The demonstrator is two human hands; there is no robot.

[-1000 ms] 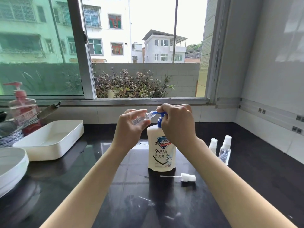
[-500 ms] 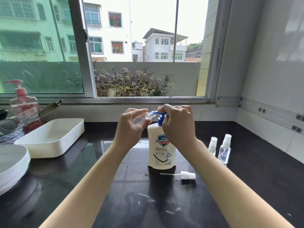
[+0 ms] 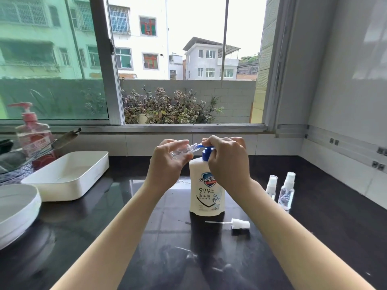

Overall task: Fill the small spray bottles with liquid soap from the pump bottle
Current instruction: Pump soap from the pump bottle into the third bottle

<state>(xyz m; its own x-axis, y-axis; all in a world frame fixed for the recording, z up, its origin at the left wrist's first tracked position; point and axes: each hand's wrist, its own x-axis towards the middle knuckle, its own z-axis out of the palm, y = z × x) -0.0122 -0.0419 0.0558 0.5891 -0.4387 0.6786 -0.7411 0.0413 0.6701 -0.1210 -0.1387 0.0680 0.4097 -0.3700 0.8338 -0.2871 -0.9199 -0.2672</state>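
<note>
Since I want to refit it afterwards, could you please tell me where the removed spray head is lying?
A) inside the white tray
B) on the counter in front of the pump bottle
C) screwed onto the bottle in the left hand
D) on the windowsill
B: the spray head, with its thin tube pointing left, lies on the dark counter just in front of the pump bottle.
</note>
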